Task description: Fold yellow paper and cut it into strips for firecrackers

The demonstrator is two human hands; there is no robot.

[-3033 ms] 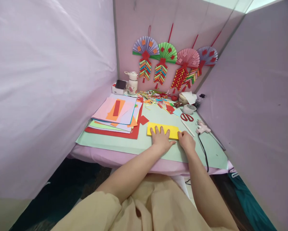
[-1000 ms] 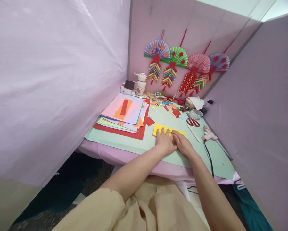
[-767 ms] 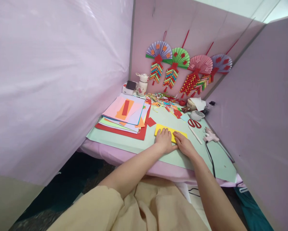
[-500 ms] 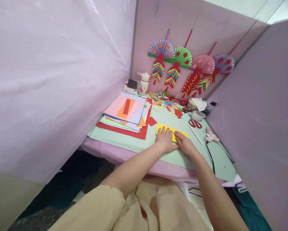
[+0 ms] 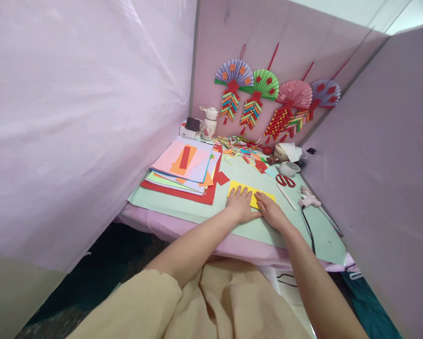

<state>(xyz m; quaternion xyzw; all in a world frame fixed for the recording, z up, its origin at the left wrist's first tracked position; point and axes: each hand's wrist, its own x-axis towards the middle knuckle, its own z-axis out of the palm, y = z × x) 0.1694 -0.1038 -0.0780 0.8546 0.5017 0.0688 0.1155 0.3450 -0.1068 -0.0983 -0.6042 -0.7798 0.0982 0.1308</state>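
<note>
A yellow strip of paper [image 5: 252,201] lies flat on the pale green table cover. My left hand [image 5: 240,205] rests on its left part with the fingers spread and the thumb stretched to the right. On the right part lies my right hand [image 5: 269,208], its fingers stretched out and close together, pressing on the paper near the left thumb. The paper's near edge is partly hidden under both hands. A red paper square [image 5: 221,178] lies just beyond the strip's left end.
Coloured paper sheets [image 5: 183,162] are stacked at the left. Red-handled scissors [image 5: 285,180], a white stick [image 5: 286,197] and a glue gun [image 5: 308,197] with a black cord lie at the right. Paper scraps [image 5: 246,153] and a white bottle [image 5: 209,125] stand behind; folded fan ornaments [image 5: 266,84] hang above.
The view has shifted very slightly. Both hands stay on the yellow paper in nearly the same place, with no clear movement.
</note>
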